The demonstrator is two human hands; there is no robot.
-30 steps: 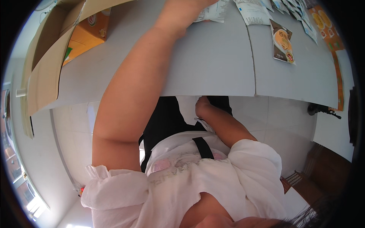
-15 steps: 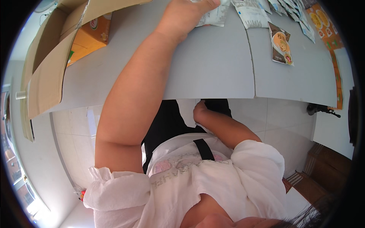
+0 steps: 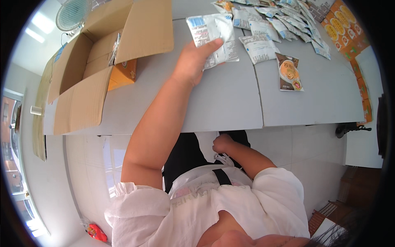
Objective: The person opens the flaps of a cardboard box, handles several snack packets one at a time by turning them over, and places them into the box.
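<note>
Above the grey table, my left hand (image 3: pixel 195 59) is closed on white sachets (image 3: pixel 212 37) with blue panels and small print. There seem to be two, overlapping, with the thumb pressed across their front. My right hand (image 3: pixel 223 143) rests low on my lap below the table edge, curled into a fist, with no object showing in it. Just right of the held sachets lies a white sachet (image 3: pixel 260 48), face down. A brown sachet (image 3: pixel 289 72) with a round food picture lies nearer the front edge, apart from the others.
An open cardboard box (image 3: pixel 86 103) stands at the left, flaps spread, beside an orange carton (image 3: pixel 123 76). Several sachets (image 3: pixel 284 24) are heaped at the far right, near orange printed cartons (image 3: pixel 343 29). A fan (image 3: pixel 74 14) stands behind the box. A seam crosses the grey table (image 3: pixel 222 99).
My left hand has come back nearer with the sachets raised into full view. The view has shifted, showing more of the far table, the box and the heap. My right hand stays on my lap.
</note>
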